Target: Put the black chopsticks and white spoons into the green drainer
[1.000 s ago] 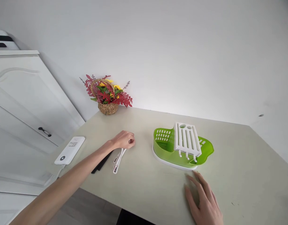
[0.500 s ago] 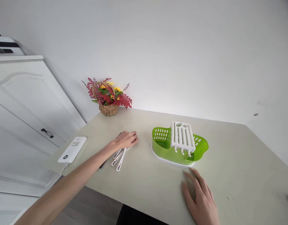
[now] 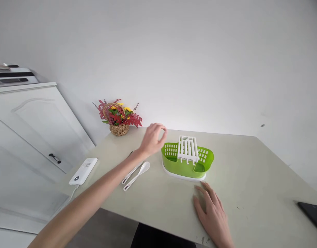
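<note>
Green plastic caddy [image 3: 179, 167]: frame centre-right
Right hand [image 3: 212, 214]: fingers apart beside it, perhaps for steadying
Left hand [image 3: 153, 138]: half-curled, can't tell if gripping

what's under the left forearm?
Crossing beneath the left forearm, a white spoon shows its handle; its far end is covered. A thin black tip shows on the other side, the rest hidden. Anything fully covered can't be seen.

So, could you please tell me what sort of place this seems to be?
Probably a room in a home, though I can't tell which: there's a panelled cabinet, a flower basket and white spoons on the table.
</note>
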